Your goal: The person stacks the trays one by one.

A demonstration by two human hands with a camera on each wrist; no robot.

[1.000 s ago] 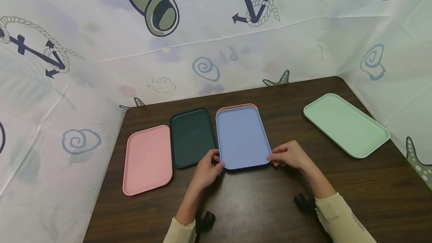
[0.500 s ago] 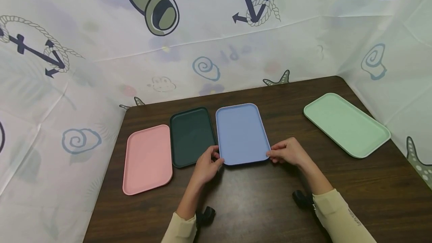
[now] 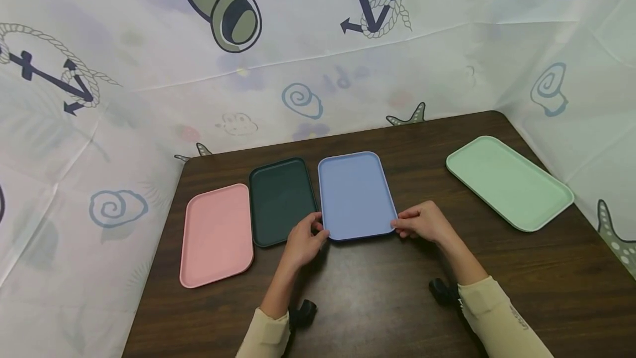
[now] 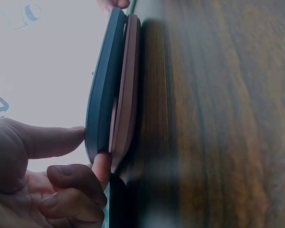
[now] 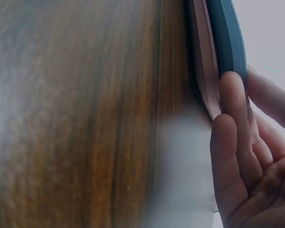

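On the brown surface, line up the blue tray squarely over the pinkish tray beneath.
Leave alone the light green tray, well apart to the right, and the pink tray, farthest left; avoid nudging the dark green tray, just beside the blue tray's left edge. Most likely a matter of matching outlines: check far edge and sides from above, then the near edge, watching the narrow gap between both trays there. Match left grip and right grip in height and push, both clamped on the blue tray's near corners, to prevent twisting. Steer lightly with the left thumb, against the rim. Ease the right fingertips clear before settling the near edge, to avoid pinching.
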